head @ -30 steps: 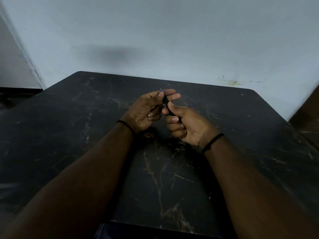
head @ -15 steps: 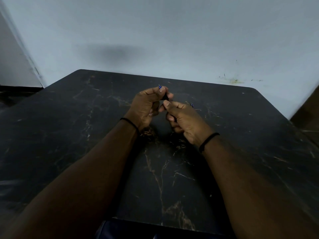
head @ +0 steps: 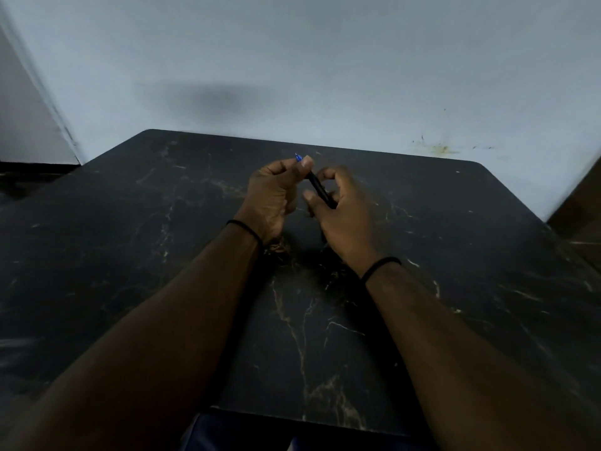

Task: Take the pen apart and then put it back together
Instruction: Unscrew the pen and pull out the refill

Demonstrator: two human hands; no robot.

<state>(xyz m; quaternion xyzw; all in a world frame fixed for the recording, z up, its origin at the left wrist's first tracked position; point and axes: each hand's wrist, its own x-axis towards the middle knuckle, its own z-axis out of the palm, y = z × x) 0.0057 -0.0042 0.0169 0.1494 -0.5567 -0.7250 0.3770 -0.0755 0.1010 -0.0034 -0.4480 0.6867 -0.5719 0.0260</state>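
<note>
Both hands hold the black pen [head: 320, 190] above the dark surface [head: 162, 255], left hand [head: 273, 193] pinching its blue-tipped end, right hand [head: 341, 209] gripping the barrel; a sharp tug might fling small parts

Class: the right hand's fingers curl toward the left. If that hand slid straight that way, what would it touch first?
Most likely the left hand, which grips the same black pen just beside the right hand; depth is uncertain.

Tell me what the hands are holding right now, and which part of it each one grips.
A black pen. The left hand pinches its blue-tipped end; the right hand holds the lower barrel in its fingers.
</note>
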